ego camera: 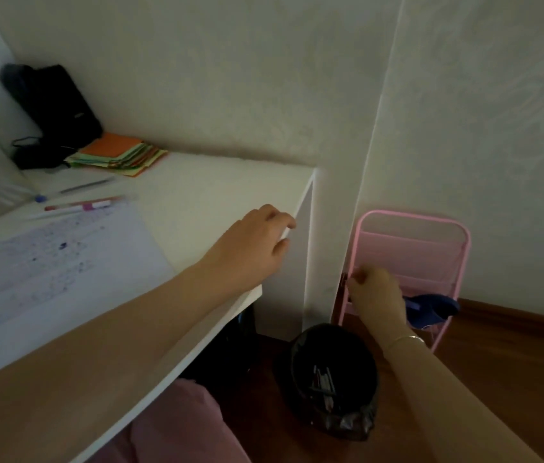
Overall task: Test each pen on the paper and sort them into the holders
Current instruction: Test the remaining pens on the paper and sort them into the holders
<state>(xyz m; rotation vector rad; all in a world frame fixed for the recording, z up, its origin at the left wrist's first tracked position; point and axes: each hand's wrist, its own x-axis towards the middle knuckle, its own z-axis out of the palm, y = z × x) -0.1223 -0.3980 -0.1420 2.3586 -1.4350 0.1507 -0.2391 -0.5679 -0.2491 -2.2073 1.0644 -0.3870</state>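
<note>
My left hand (257,242) grips the desk (197,195) edge; my right hand (375,292) is curled, contents unclear. Leaning right, I might overbalance toward the bin (334,379).

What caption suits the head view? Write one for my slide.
Left hand grips the white desk edge while the right hand reaches toward the pink rack above a black-lined bin holding pens.
</note>
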